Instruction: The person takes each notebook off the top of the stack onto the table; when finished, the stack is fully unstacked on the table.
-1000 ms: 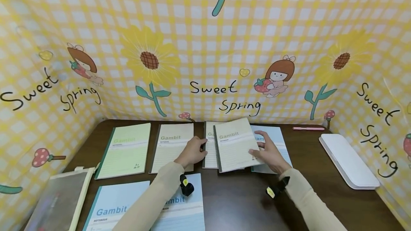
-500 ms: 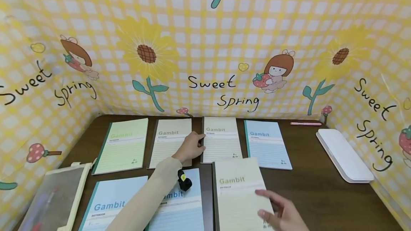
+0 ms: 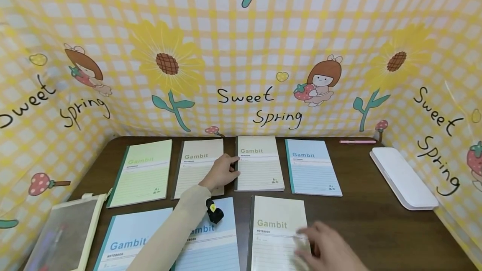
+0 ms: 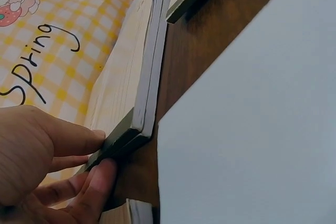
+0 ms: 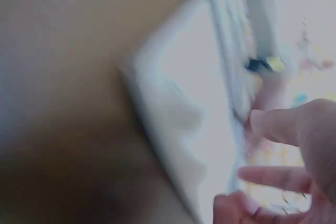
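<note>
My left hand [image 3: 220, 172] is at the dark spine of a beige Gambit notebook [image 3: 260, 179] in the back row; in the left wrist view its fingertips [image 4: 97, 136] pinch that spine edge. Two layers of notebook [image 4: 126, 93] seem stacked there. Nearer me, another beige notebook [image 3: 276, 216] lies flat on the table. Beside its right edge is my right hand [image 3: 327, 246], blurred, thumb and fingers apart and loosely bent. In the right wrist view, that hand's fingers [image 5: 275, 177] stand by a pale notebook [image 5: 184, 87], with nothing gripped.
A green notebook [image 3: 143, 175], a grey-beige notebook [image 3: 192, 162] and a blue notebook [image 3: 314, 168] share the back row. Two blue notebooks lie front left, partly under my left sleeve [image 3: 177, 229]. A mesh pouch [image 3: 67, 229], a white case [image 3: 403, 179] and a pink pen [image 3: 357, 142] lie around them.
My right hand has brought a beige notebook from the back row toward me, laid it flat and let go. The left hand has stayed at the back-row notebook's spine.
</note>
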`<state>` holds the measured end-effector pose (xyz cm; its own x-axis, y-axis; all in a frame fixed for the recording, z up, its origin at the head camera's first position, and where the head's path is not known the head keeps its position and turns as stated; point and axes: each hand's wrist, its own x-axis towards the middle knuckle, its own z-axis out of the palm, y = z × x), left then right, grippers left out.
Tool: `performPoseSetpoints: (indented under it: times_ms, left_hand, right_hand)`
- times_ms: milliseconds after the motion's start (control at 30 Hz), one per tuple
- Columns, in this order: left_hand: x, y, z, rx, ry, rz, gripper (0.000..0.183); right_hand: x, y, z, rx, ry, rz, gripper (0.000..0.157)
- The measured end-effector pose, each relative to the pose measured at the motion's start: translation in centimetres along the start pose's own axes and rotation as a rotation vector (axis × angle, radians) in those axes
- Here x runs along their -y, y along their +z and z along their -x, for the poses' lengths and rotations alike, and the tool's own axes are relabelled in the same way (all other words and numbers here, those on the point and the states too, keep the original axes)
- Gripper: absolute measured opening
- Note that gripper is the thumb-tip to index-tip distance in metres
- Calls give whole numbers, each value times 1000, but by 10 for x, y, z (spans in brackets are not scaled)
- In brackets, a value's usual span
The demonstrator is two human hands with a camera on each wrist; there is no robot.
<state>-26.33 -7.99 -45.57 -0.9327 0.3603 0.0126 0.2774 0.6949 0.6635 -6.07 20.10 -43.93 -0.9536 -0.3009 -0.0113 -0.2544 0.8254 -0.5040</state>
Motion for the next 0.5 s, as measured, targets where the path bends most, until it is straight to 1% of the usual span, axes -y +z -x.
performPoseSetpoints:
  times_ms: [33,67,100,133,167,233,333,433,500]
  left_hand:
    - [0,-1,0,-2,-2,-5,52]
    - [1,-2,0,-4,-1,-18,51]
    - [2,-2,0,-4,4,-30,51]
    - [2,-2,0,-3,9,-41,51]
    - [2,-2,0,2,16,-51,51]
    - [3,0,0,14,33,-70,51]
    - [2,1,2,19,40,-73,51]
    - [2,2,4,19,47,-73,51]
    - [1,2,5,22,56,-77,51]
  right_hand:
    - [1,-7,-13,-75,-59,-10,34]
    - [1,-13,-27,-145,-106,-13,28]
    - [0,-17,-41,-213,-140,-4,25]
    - [0,-21,-58,-245,-144,-6,24]
    - [-1,-25,-74,-247,-121,-11,25]
    - [-1,-28,-106,-198,-36,-28,32]
    - [-3,-22,-145,-122,60,-40,48]
    - [-2,-12,-173,-73,148,-26,67]
    - [-1,-6,-186,-73,208,4,76]
